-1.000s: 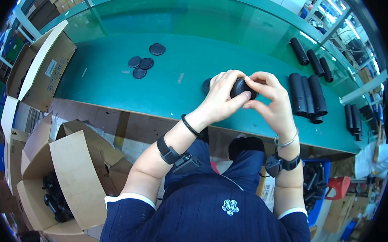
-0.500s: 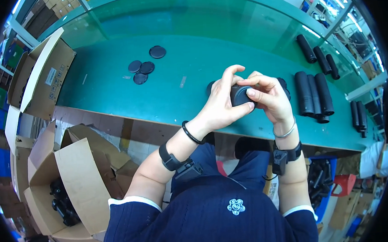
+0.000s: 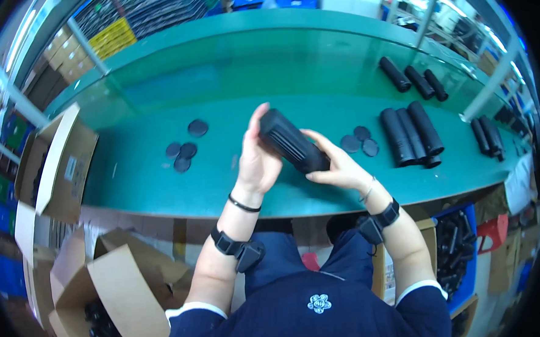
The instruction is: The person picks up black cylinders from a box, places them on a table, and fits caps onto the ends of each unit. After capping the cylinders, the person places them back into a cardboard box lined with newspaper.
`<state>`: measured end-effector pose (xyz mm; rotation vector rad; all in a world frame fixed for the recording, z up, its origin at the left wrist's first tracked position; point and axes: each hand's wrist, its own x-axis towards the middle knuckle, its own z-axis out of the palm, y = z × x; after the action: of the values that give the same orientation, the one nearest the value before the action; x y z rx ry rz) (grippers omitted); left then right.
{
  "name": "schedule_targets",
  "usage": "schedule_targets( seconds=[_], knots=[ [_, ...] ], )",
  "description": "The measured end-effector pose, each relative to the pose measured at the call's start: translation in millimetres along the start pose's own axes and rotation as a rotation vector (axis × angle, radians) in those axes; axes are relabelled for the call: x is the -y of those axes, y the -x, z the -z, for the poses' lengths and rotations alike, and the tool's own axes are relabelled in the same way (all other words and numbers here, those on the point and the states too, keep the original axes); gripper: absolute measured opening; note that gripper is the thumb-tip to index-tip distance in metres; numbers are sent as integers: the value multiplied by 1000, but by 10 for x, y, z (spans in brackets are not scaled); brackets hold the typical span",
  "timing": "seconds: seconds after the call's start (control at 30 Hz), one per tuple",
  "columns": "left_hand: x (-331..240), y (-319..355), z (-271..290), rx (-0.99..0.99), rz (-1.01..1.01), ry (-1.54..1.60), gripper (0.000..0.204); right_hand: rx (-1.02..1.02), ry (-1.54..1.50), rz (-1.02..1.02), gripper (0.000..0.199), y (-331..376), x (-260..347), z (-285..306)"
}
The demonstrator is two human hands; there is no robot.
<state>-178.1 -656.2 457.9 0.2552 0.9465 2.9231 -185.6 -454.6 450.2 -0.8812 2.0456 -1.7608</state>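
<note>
A black ribbed cylinder [image 3: 293,141] is held tilted above the green bench, its upper end to the left. My right hand [image 3: 342,168] grips its lower end, with thumb and fingers on either side. Against the upper end lies my left hand [image 3: 258,157], fingers cupped along it and partly hidden behind it. Just right of my right hand are several round black caps [image 3: 350,143] on the bench. Farther left lies another group of black discs [image 3: 188,150].
Black tubes [image 3: 396,136] lie in a cluster at the right, with more tubes [image 3: 394,74] behind. A cardboard box [image 3: 68,167] stands at the bench's left end; an open carton [image 3: 124,292] is below. A blue crate [image 3: 467,262] of black parts sits lower right.
The cylinder has been tilted so its long ribbed side shows, and my hands have moved apart along it. My head view has shifted, uncovering the caps right of my hands.
</note>
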Motion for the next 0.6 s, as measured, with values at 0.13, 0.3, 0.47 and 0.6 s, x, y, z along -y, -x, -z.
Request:
schedule_targets(
  seconds=[0.13, 0.3, 0.47, 0.6],
  knots=[
    [274, -335, 374, -253, 65, -212, 50, -363, 282, -205, 62, -457, -96, 884],
    [435, -388, 470, -63, 2, -484, 33, -843, 847, -355, 51, -1125, -995, 2120],
    [450, -429, 484, -8, -25, -689, 30, -941, 880, -585, 66, -1290, -1225, 2600],
    [413, -451, 530, -38, -34, -734, 27, -712, 1261, -504, 68, -993, -563, 2466]
  ],
)
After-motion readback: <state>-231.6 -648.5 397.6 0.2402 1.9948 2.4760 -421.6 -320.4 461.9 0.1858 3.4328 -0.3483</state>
